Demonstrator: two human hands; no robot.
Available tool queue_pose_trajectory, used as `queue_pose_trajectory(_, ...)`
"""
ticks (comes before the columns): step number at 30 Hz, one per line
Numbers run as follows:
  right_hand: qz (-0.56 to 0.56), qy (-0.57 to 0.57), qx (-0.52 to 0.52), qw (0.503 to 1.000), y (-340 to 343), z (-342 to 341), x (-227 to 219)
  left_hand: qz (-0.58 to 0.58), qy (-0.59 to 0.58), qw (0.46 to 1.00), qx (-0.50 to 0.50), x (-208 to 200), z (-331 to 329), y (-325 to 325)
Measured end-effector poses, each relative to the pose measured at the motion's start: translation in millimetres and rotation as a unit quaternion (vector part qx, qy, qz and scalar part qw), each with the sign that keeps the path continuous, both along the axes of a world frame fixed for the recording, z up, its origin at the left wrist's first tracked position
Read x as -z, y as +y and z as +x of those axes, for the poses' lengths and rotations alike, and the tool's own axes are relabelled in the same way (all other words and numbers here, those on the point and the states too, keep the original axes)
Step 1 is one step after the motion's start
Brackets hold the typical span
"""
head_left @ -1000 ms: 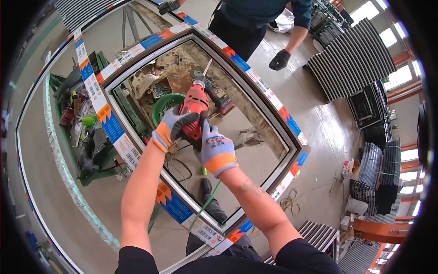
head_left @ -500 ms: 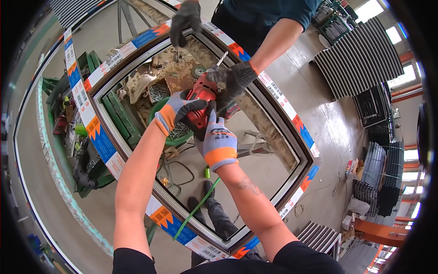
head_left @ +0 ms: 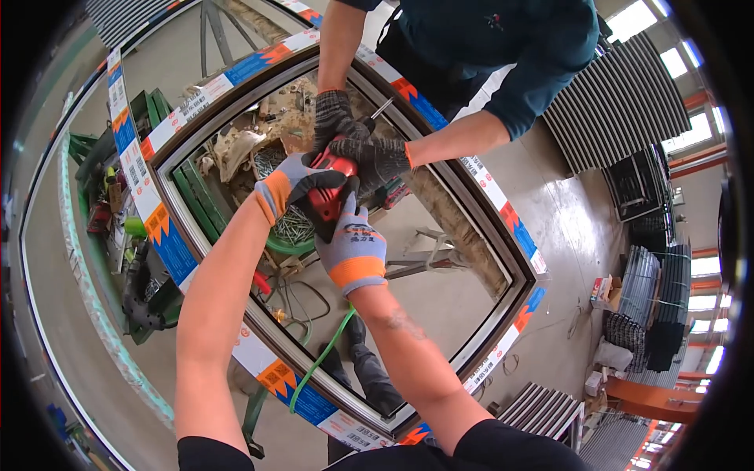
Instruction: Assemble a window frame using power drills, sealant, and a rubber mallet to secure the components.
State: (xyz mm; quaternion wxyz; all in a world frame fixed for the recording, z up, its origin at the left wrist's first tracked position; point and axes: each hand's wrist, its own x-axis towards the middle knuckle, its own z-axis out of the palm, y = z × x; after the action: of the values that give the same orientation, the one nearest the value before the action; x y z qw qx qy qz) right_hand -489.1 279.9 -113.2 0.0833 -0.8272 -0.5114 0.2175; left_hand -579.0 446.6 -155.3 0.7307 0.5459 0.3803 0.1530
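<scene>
Floor: pale grey and smooth, with a sheen of light, the floor shows through the frame and right of it.
Room: a workshop, with ribbed stacks at the upper right, bundled bars lower down and an orange beam near the right rim.
Edges: the frame is dark, with printed tape along its outer sides; its corner points right.
Opening: screws in a green bowl show through it, beside a littered bench.
Open room: floor stretches between the frame and the right-hand stacks; on the left, a green cart stands close.
Drill: the red drill is above the opening, its bit toward the far side; contact cannot be told.
Left hand: the left hand has its fingers closed round the drill body.
Right hand: the right hand grips its near end, fingers partly hidden.
Co-worker: two dark gloves close around the drill's front.
</scene>
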Motion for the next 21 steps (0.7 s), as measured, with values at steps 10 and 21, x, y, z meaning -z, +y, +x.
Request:
queue_pose_trajectory(10,0.047,0.013,0.005,0.999,18,-9,-6,-0.017,0.018,1.0,0.002,3,-7,30)
queue_pose_trajectory(21,0.025,0.018,0.013,0.999,6,-10,2,0.012,0.042,0.999,0.025,-4,-7,9)
